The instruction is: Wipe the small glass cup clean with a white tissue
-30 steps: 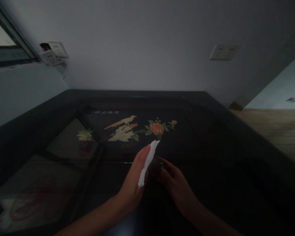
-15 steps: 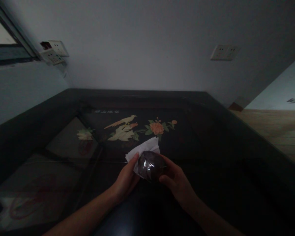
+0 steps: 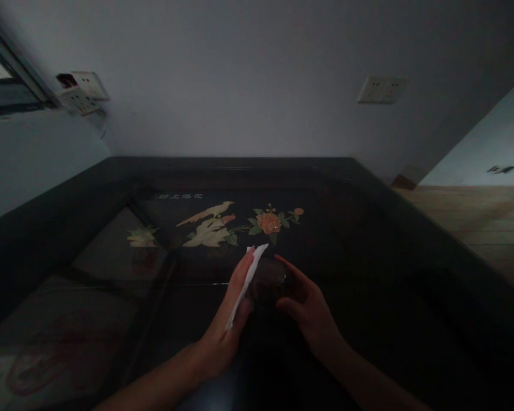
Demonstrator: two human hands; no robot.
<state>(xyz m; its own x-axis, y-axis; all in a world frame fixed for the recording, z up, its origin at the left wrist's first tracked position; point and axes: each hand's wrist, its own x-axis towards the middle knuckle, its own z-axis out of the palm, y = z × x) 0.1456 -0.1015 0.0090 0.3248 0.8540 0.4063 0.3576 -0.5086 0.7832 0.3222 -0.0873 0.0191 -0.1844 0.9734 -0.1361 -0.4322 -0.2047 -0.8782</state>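
Observation:
A white tissue, seen nearly edge-on, lies between the fingers and thumb of my left hand. To its right, my right hand grips a dark, glossy, rounded object, with the thumb on the near side and fingers on the far side. Its exact kind is too dark to make out. The tissue is against or very close to the object's left side; contact is hard to tell. Both hands are above the glossy black table.
Inlaid in the tabletop are a bird and an orange flower. Pale shapes with red marks show at left, apparently reflections. Wall sockets sit behind, with more sockets at the left corner. Wooden floor lies to the right.
My left hand has turned, so the tissue, spread behind the object before, now stands edge-on at its left. The dark object has turned in my right hand and lost its bright highlight.

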